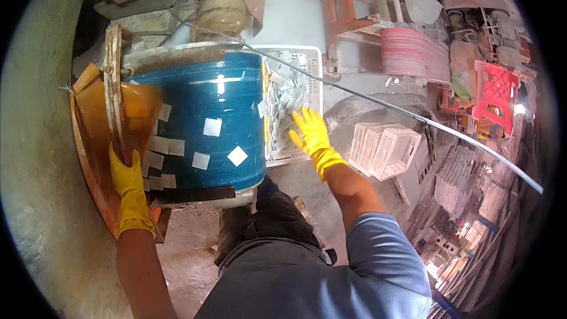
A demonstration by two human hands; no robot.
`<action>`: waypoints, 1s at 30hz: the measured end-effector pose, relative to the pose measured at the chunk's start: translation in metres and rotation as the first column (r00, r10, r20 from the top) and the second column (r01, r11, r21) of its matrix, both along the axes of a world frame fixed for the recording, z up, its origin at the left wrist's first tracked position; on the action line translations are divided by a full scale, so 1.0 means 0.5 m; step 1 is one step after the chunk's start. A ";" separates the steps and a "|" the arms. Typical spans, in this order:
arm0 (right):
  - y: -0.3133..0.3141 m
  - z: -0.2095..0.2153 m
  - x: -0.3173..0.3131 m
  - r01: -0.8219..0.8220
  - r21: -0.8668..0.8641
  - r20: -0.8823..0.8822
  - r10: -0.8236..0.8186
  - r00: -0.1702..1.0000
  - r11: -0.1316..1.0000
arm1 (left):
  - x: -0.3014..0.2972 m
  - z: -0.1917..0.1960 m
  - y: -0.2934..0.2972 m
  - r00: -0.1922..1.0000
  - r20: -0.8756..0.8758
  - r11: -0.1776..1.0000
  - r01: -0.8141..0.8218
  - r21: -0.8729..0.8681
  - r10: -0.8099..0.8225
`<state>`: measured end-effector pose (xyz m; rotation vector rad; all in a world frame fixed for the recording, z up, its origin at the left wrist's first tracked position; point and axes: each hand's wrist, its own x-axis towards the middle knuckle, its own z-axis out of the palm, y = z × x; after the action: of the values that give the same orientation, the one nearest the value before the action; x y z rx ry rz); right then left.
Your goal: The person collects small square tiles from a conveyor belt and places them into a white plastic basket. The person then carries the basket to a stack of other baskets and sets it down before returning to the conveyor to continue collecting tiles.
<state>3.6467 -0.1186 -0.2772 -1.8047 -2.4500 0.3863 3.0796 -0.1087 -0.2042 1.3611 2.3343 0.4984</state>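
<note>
My left hand [127, 186], in a yellow rubber glove, is closed around the near end of a narrow rusty bar [113, 88]. This bar crosses over an orange, trough-like sheet [88, 118]. My right hand [313, 140], gloved the same, is empty with fingers apart, near the right edge of a white plastic basket [319, 77]. Inside the basket lies a heap of small pale tiles [290, 91]. Between my hands runs a wet blue conveyor belt [236, 124]. Several square tiles lie on it, among them a tilted one [237, 156] and some grouped near the orange sheet.
A thin cable [378, 103] stretches diagonally across the view. Stacked white crates [384, 149] stand on the right, with a red plastic stool [496, 97] beyond. A pink ribbed drum [415, 55] is at the far right. A wall [35, 142] closes off the left.
</note>
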 end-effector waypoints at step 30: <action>-0.177 -0.079 -0.057 0.577 -0.515 -0.095 -0.712 0.696 0.633 | -0.039 -0.050 -0.013 0.968 0.252 0.993 -0.025 0.118 -0.006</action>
<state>3.6183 -0.2072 -0.3166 -2.4298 -1.4071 1.1143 3.0603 -0.1152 -0.2292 1.2562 2.1341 0.7788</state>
